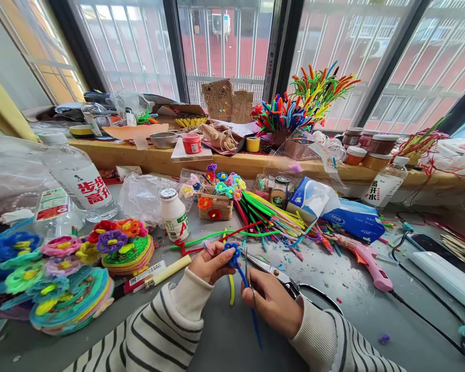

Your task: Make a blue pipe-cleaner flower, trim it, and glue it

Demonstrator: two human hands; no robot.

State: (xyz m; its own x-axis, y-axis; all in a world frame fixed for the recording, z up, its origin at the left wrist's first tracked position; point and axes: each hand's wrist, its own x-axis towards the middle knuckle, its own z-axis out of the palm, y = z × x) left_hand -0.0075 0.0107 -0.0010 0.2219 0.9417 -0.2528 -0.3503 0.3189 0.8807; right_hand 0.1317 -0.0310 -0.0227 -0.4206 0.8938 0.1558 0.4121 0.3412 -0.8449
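My left hand [211, 263] is closed in a pinch on a small blue pipe-cleaner flower [232, 253], just above the grey table. Its blue stem [251, 305] runs down and to the right, and my right hand [273, 305] is closed around that stem below the flower. A yellow pipe cleaner [231, 290] hangs between my two hands. Scissors [269, 269] lie on the table just behind my right hand. Both my sleeves are white with dark stripes.
Stacks of finished pipe-cleaner flowers [58, 279] fill the left. A small basket of flowers [216, 202], loose pipe cleaners [271, 219], a white bottle [174, 214], a pink glue gun [366, 261], a tissue pack [352, 219] and water bottles [79, 178] crowd the table. Jars line the wooden sill [232, 163].
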